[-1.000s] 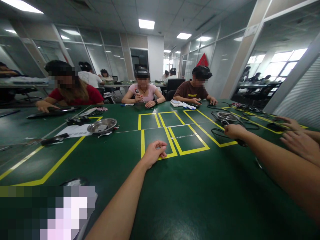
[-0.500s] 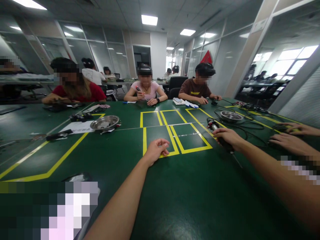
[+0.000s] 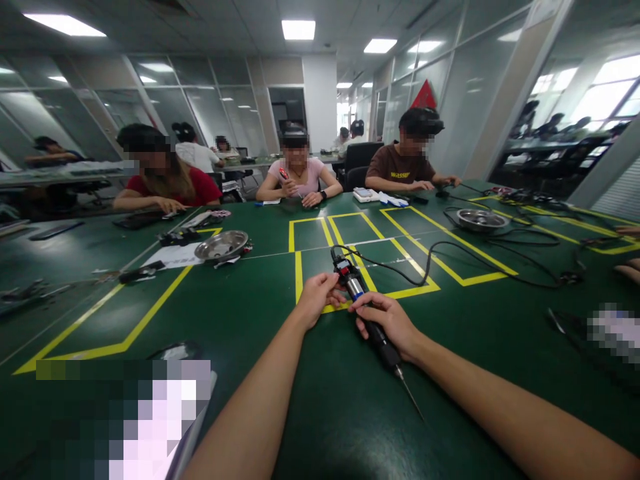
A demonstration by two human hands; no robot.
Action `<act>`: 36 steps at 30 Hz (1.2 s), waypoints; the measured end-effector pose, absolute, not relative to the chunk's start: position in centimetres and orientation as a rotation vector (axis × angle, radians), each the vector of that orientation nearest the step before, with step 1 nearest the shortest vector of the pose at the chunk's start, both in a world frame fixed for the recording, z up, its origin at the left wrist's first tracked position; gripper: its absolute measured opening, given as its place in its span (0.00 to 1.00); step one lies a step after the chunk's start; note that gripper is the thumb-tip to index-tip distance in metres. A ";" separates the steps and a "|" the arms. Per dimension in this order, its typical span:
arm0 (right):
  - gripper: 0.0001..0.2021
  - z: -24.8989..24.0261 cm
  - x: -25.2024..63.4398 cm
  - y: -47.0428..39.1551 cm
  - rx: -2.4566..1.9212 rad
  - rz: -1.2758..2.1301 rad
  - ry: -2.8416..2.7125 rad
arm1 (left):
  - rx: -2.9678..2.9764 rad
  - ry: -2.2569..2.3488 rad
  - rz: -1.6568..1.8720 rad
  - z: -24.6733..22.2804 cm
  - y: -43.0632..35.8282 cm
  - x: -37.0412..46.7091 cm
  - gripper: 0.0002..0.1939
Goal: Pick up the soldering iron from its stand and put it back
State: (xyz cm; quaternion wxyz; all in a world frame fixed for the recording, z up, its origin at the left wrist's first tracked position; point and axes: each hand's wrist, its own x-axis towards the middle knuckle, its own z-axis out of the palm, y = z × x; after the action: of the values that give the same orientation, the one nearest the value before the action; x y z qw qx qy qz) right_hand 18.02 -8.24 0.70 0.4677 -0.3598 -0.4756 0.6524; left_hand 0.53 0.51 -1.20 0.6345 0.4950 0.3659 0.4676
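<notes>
An electric screwdriver (image 3: 373, 319), black with a silver and blue collar, lies slantwise above the green table (image 3: 240, 347), its long thin bit pointing down and right. My right hand (image 3: 387, 323) is wrapped round its body from the right. At the cable end, my left hand (image 3: 320, 297) has its fingers pressed together against the tool's top, beside a small red part. A black cable (image 3: 395, 268) runs from that end to the right across yellow tape frames (image 3: 413, 291).
Metal bowls stand at left (image 3: 221, 246) and right (image 3: 481, 219). White paper (image 3: 173, 255) and black parts lie near the left bowl. Three people sit across the table. A phone-like object (image 3: 175, 351) lies at lower left; another person's hand (image 3: 627, 270) shows at the right edge.
My right hand has brought the screwdriver leftward to the middle, trailing its cable. My left hand has met its top end. The view has shifted slightly, and the neighbouring hands have moved toward the right edge.
</notes>
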 end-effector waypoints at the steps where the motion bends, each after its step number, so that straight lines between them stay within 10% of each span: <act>1: 0.09 0.7 18.2 -8.3 -0.876 1.596 -1.164 | 1.120 0.835 1.062 -1.1 0.5 0.5 0.15; 36: 0.11 2.2 21.4 -7.6 -1.075 1.475 -1.254 | 1.255 0.974 1.065 -0.3 -0.3 0.8 0.16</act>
State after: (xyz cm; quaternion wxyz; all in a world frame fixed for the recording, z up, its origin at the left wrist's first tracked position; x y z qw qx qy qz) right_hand 21.40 -7.61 2.15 0.4471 -0.4340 -0.5067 0.5958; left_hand 0.78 -0.30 -0.32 0.5767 0.5361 0.4160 0.4549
